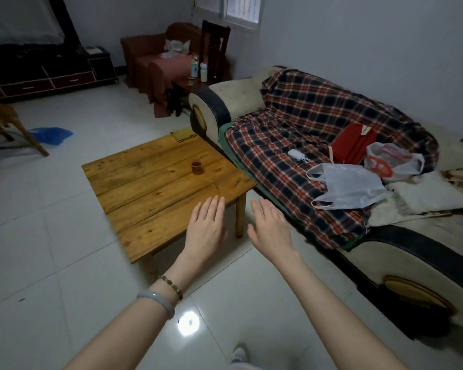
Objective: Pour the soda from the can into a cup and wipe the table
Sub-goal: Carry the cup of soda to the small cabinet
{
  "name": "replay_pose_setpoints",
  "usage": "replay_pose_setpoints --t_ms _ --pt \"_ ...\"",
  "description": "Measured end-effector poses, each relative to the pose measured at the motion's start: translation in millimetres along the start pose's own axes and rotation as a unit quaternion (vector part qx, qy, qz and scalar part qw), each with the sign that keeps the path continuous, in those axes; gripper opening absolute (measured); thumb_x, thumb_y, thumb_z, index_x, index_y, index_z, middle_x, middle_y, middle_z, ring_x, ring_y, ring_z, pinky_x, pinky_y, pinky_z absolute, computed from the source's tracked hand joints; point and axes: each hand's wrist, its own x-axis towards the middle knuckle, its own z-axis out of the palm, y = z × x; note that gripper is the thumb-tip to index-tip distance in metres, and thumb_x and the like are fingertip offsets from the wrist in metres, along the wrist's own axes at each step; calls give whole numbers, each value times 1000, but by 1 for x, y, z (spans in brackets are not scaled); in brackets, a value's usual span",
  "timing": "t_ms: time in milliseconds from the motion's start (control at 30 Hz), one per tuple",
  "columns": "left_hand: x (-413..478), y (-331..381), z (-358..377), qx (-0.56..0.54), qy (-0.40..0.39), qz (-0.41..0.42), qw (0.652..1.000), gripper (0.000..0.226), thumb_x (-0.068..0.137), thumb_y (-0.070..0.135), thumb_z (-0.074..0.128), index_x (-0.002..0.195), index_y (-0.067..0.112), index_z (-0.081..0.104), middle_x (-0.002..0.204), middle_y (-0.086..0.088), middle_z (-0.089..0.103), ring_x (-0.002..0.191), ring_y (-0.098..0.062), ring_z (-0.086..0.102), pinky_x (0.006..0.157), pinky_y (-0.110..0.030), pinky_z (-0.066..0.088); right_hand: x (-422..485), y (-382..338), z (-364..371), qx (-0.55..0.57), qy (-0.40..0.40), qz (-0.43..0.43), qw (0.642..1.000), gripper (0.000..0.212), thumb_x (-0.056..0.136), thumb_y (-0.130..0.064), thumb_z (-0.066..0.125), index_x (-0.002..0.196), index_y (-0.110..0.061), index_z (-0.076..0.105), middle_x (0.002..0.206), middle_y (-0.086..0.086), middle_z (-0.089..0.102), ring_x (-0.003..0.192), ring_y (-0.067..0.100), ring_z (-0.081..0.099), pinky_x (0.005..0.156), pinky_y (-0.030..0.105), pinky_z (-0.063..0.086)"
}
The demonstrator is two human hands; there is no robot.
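1. Cup (197, 166), small and brownish, stood upright on the table (145, 188), just right of the tabletop's middle and a little above the centre of the frame; whether it held anything could not be told.
2. A folded yellow-green cloth (183, 134) lay at the table's far corner, above the cup in the frame and well apart from it.
3. The table was low, made of wooden planks, and stood on a pale tiled floor (51, 249).
4. The left hand (206, 231) was stretched out palm down over the table's near right edge, below the cup. Its grip was released, with the fingers straight and close together, holding nothing. Whether it touched the wood could not be told.
5. The right hand (271, 231) was just beside it to the right, seen over the floor between the table and the sofa (233, 100). Its grip was likewise released, fingers straight and empty.
6. A beaded bracelet (171, 287) and a pale bangle (157, 303) circled the left wrist.
7. A plaid blanket (305, 124) covered the sofa on the right of the frame. On it lay a clear plastic bag (348, 188), a red object (352, 146) and a small white device (296, 154).
8. A blue bag (51, 134) lay on the floor at the left, near a wooden chair (0, 124).
9. A dark cabinet (46, 70) filled the upper left.
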Motion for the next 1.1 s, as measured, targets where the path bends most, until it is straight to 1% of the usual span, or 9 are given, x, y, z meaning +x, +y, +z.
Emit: replay_pose_setpoints --t_ms 100,233,333,467,700,767,833,900,1100 --pt "51 1 13 16 7 -24 1000 80 71 34 77 136 0 44 136 -18 51 127 -30 48 107 -44 32 48 29 6 5 12 -16 1000 64 81 -24 66 135 -1 42 135 21 50 126 33 47 103 43 41" --pt "105 -6 31 26 1 -59 998 78 74 35 74 136 0 43 136 -18 51 127 -30 48 108 -45 32 108 57 20 14 11 -32 999 63 86 -25 60 140 -2 36 141 20 44 132 32 40 109 41 32" --pt "138 -16 44 35 -4 -89 995 76 78 36 69 138 1 40 138 -17 49 129 -29 46 109 -44 30 150 67 32 27 6 -47 999 63 85 -23 62 139 -2 38 139 21 45 131 32 42 108 42 32" --pt "176 -37 59 43 -8 -117 992 73 82 37 64 141 2 36 142 -16 45 132 -29 42 111 -43 27 201 73 50 33 -4 -71 997 63 84 -23 61 139 -1 38 138 21 46 130 33 43 107 43 34" --pt "252 -89 91 63 -3 -150 987 75 82 38 64 141 2 35 143 -16 44 133 -28 41 112 -43 26 308 74 78 46 0 -106 993 64 81 -23 65 136 0 42 136 22 49 126 34 47 104 44 39" --pt "274 -107 98 61 -5 -167 984 75 82 37 65 140 1 36 142 -17 45 131 -29 43 111 -44 28 340 73 83 45 -5 -120 992 64 82 -25 64 137 -1 40 137 22 47 127 34 46 105 44 38" --pt "295 -126 104 60 -8 -180 982 75 81 37 66 139 0 38 140 -17 47 130 -29 45 109 -45 31 373 71 87 47 -11 -133 990 64 86 -27 59 140 -2 35 141 21 43 131 33 41 108 42 32" --pt "313 -146 108 63 -12 -191 980 75 82 38 66 141 1 36 141 -17 46 131 -29 44 109 -45 30 404 69 91 50 -16 -144 988 63 90 -29 54 143 -4 31 145 19 38 135 30 36 111 40 27" --pt "349 -195 119 84 -36 -223 970 77 84 40 61 143 1 31 144 -16 42 134 -29 40 112 -44 27 474 60 108 59 -32 -174 982 61 91 -28 52 143 -4 30 146 19 37 135 31 34 111 41 27"
